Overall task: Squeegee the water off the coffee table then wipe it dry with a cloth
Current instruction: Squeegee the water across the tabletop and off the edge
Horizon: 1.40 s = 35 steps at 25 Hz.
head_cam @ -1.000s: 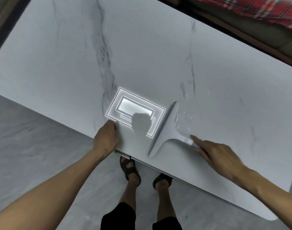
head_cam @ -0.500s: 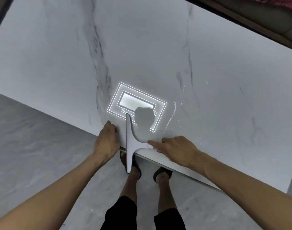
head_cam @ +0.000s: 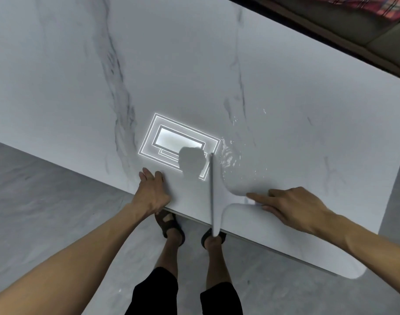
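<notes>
Squeegee (head_cam: 217, 198): pale grey-white, T-shaped, thin long blade edge-on with a darker rubber strip, body flaring into a narrow neck and handle that runs right. It sits on the coffee table (head_cam: 308, 87) at the near edge, blade roughly square to that edge, lower tip hanging off over the floor above one sandalled foot (head_cam: 213, 238). Right hand (head_cam: 294, 205) holds the handle, index finger stretched along it, thumb under, the rest of the handle hidden by the hand. Left hand (head_cam: 152, 192) lies flat on the tabletop by the edge, fingers straight and close together, well left of the blade. Water (head_cam: 230, 155) ripples just right of the blade's far end. Table is white marble-look with grey veins, ceiling light reflection (head_cam: 178, 144) left of the blade
</notes>
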### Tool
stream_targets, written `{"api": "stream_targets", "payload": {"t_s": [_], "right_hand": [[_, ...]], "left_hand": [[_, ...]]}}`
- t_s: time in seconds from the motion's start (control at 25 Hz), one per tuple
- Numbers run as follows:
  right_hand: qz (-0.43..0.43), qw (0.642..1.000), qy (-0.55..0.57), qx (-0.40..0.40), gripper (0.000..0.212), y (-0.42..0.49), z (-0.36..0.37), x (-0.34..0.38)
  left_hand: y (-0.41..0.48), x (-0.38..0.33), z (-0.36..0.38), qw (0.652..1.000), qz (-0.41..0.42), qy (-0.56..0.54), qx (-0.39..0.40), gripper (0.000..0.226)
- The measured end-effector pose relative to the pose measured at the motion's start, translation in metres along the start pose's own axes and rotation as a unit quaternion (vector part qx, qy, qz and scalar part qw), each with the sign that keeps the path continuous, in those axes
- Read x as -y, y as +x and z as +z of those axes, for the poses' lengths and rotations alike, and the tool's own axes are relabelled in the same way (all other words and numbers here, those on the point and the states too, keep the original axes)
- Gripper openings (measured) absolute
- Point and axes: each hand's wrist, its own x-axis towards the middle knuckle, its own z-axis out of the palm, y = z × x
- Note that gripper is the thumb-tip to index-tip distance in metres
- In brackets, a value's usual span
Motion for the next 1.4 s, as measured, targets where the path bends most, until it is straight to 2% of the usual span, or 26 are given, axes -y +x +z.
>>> {"api": "stream_targets", "payload": {"t_s": [0.12, 0.24, 0.56, 0.8, 0.88, 1.04, 1.16, 1.28, 1.4], "right_hand": [[-0.099, 0.994, 0.000, 0.038, 0.044, 0.044, 0.016, 0.046], [-0.139, 0.988, -0.039, 0.054, 0.043, 0.071, 0.029, 0.061], [-0.028, 0.999, -0.040, 0.017, 0.042, 0.016, 0.010, -0.047], [0.016, 0.995, -0.095, 0.016, 0.043, -0.017, -0.015, -0.087], [-0.011, 0.994, -0.105, 0.007, 0.045, -0.014, -0.021, -0.082], [-0.151, 0.984, -0.074, 0.054, 0.041, 0.040, -0.007, -0.026], [-0.215, 0.970, -0.098, 0.057, 0.043, 0.088, 0.006, 0.011], [-0.210, 0.972, -0.106, 0.019, 0.040, 0.110, 0.001, -0.001], [-0.152, 0.985, -0.087, -0.005, 0.039, 0.108, -0.015, -0.041]], "left_hand": [[0.001, -0.002, -0.002, 1.000, -0.007, -0.011, 0.006, 0.054], [0.004, -0.003, -0.003, 1.000, -0.010, -0.005, 0.006, 0.052], [0.007, -0.009, 0.006, 0.999, -0.028, 0.015, -0.008, 0.047], [0.004, -0.011, 0.001, 0.999, -0.048, -0.001, -0.013, 0.034], [0.001, -0.012, 0.003, 0.998, -0.046, -0.013, -0.049, 0.030], [-0.004, -0.020, 0.006, 0.981, -0.032, -0.081, -0.176, 0.026], [-0.003, -0.028, 0.004, 0.970, -0.029, -0.121, -0.207, 0.022], [0.002, -0.034, 0.002, 0.973, -0.028, -0.124, -0.193, 0.024], [0.008, -0.044, 0.002, 0.979, -0.019, -0.109, -0.169, 0.024]]}}
